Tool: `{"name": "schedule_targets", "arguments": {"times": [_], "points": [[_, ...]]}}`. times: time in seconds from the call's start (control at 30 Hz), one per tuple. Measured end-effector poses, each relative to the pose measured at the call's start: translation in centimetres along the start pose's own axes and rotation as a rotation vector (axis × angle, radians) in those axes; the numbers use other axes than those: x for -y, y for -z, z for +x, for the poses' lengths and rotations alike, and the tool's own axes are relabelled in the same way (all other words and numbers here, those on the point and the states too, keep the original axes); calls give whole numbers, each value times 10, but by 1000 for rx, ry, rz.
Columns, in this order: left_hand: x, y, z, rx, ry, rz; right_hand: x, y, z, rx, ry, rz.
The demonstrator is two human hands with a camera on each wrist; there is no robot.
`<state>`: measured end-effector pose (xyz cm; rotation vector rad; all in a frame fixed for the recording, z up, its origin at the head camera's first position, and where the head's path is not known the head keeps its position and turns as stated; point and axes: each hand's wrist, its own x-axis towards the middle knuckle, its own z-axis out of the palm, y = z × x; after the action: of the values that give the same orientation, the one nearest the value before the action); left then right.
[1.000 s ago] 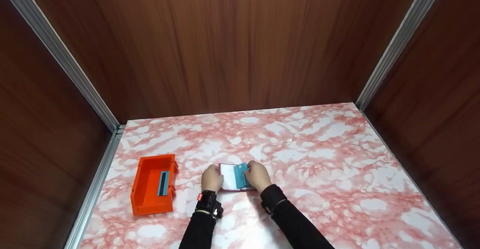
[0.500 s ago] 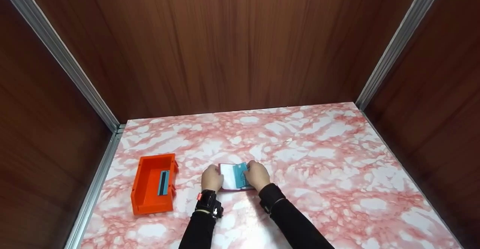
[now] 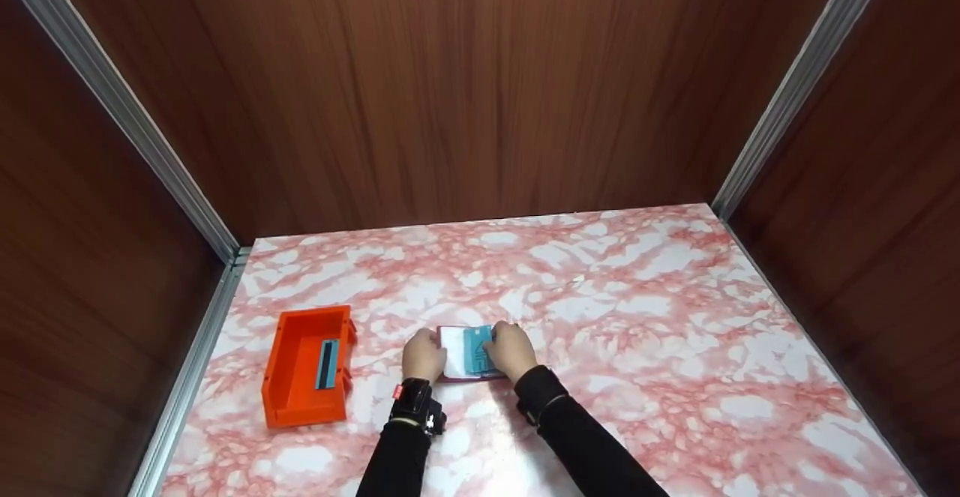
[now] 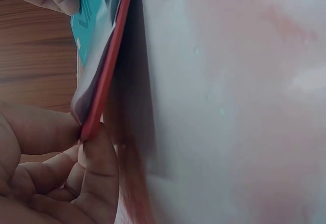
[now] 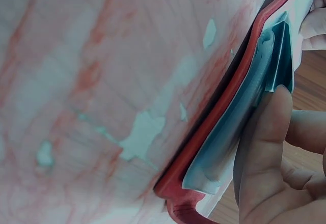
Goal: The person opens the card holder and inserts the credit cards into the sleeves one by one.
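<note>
A red card holder (image 5: 214, 122) lies open between my hands in the head view, its white inner sleeve (image 3: 454, 351) showing on the left half. My left hand (image 3: 424, 356) pinches the holder's left edge between thumb and finger; the left wrist view shows the red cover (image 4: 107, 76) in that grip. A teal card (image 3: 478, 351) with printed lines lies over the right half. My right hand (image 3: 513, 351) pinches this card by its right side. In the right wrist view, clear plastic sleeves (image 5: 224, 147) stand beside the card; how far it sits in one is unclear.
An orange bin (image 3: 289, 362) stands on the left of the table, with another teal card (image 3: 326, 364) bearing a dark stripe inside. The red-and-white marbled table (image 3: 637, 317) is bounded by brown wood-grain panels (image 3: 450, 92) at the back and sides.
The right hand has shifted slightly left, and the teal card with it. The card now looks straighter, less tilted, over the holder. My left hand has stayed in place.
</note>
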<state>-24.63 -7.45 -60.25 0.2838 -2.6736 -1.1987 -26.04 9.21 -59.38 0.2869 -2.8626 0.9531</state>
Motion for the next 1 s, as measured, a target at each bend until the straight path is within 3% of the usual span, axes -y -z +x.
{"name": "schedule_targets", "arguments": {"times": [0.2,0.5,1.0], "points": [[1,0,1,18,31,-9,2,0,1,8,14,-32],[2,1,1,19,16,6,9,-2,1,35,5,-108],[1,-1,1,12,15,-4,17,-10,0,69,26,-35]]}}
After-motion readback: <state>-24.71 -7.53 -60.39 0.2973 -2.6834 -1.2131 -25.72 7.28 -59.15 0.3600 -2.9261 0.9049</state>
